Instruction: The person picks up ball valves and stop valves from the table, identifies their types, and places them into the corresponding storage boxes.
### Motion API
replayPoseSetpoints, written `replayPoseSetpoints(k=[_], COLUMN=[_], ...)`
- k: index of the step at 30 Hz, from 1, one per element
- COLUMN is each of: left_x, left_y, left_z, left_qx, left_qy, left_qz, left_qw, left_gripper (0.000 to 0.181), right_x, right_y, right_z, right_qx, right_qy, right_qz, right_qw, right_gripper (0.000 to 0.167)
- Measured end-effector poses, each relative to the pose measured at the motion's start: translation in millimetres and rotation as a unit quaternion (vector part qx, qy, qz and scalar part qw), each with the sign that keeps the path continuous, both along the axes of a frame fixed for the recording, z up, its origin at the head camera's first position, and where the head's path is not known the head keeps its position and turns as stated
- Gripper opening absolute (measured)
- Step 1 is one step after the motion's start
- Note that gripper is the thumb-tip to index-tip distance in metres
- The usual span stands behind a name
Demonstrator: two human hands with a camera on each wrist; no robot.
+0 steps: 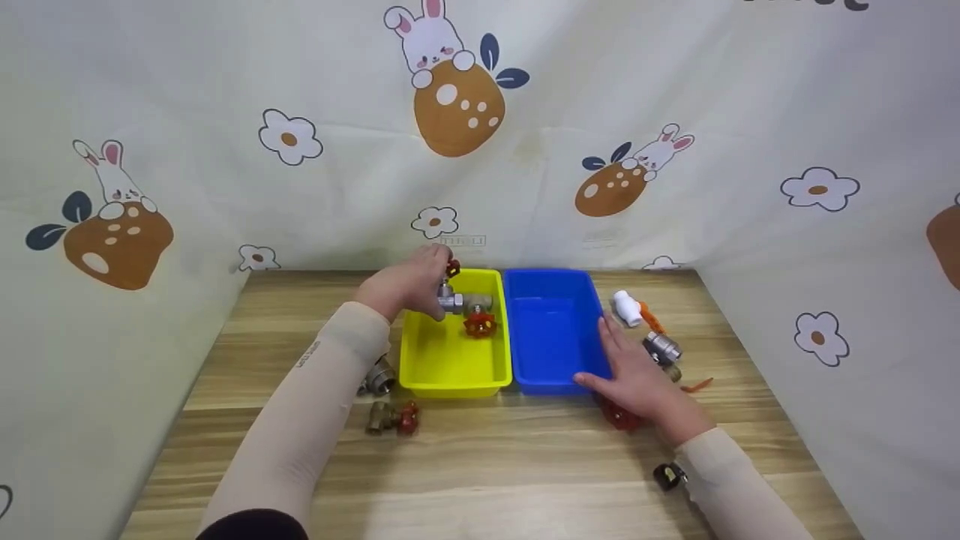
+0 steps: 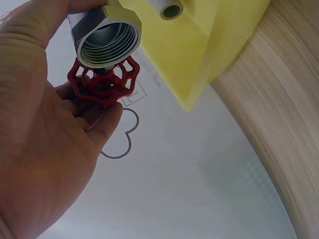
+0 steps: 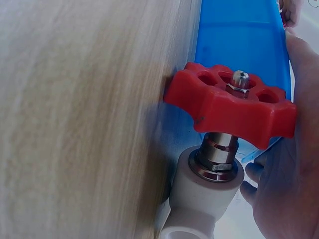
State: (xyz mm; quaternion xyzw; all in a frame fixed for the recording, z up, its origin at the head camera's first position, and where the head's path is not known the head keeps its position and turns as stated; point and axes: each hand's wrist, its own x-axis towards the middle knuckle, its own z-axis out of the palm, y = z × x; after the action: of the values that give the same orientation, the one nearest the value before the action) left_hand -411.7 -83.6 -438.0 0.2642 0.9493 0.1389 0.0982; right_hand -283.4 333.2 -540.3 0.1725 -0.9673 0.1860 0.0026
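Observation:
My left hand (image 1: 409, 283) grips a metal gate valve (image 2: 107, 42) with a red handwheel, held over the back left of a yellow bin (image 1: 456, 367). In the left wrist view, its threaded opening faces the camera and fingers touch the handwheel. Inside the bin lies another red-wheeled valve (image 1: 480, 324). My right hand (image 1: 634, 371) rests on the right side of a blue bin (image 1: 553, 337), fingers extended along the rim and thumb over its front corner. Close beneath that hand is a white-bodied valve with a red handwheel (image 3: 232, 112).
Left of the yellow bin are a metal fitting (image 1: 381, 376) and a brass valve with a red handle (image 1: 394, 418). Right of the blue bin lie a white valve with an orange lever (image 1: 630, 308) and a metal fitting (image 1: 663, 347). A patterned curtain (image 1: 525, 187) stands behind the table.

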Motion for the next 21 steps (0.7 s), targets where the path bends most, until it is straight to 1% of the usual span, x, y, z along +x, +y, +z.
replayPoseSetpoints(k=[5,9,14,18,21], left_x=[-2.8,-4.6,-4.5,-5.1,-7.3], left_y=[2.3,4.5,8.7,11.8,13.3], left_z=[-2.6,-4.6,-5.5,-8.4,-12.4], left_qx=[-0.004,-0.005,-0.012,-0.024,-0.036], left_qy=[-0.008,-0.013,-0.023,-0.021,-0.020], left_qz=[0.008,0.013,0.021,0.016,0.011], left_qw=[0.9999,0.9998,0.9995,0.9994,0.9991], left_gripper=[0.102,0.097,0.095,0.092,0.091], right_x=[-1.3,-1.7,-2.0,-1.9,-1.7], right_y=[0.4,0.8,0.8,0.5,0.2], right_z=[-1.1,-1.9,-1.9,-3.1,-4.2], right_qx=[-0.002,0.000,0.000,-0.003,-0.004], right_qy=[0.001,-0.001,-0.001,0.011,0.016], right_qz=[0.002,0.001,-0.001,0.004,0.006], right_qw=[1.0000,1.0000,1.0000,0.9999,0.9998], right_gripper=[0.119,0.119,0.119,0.117,0.115])
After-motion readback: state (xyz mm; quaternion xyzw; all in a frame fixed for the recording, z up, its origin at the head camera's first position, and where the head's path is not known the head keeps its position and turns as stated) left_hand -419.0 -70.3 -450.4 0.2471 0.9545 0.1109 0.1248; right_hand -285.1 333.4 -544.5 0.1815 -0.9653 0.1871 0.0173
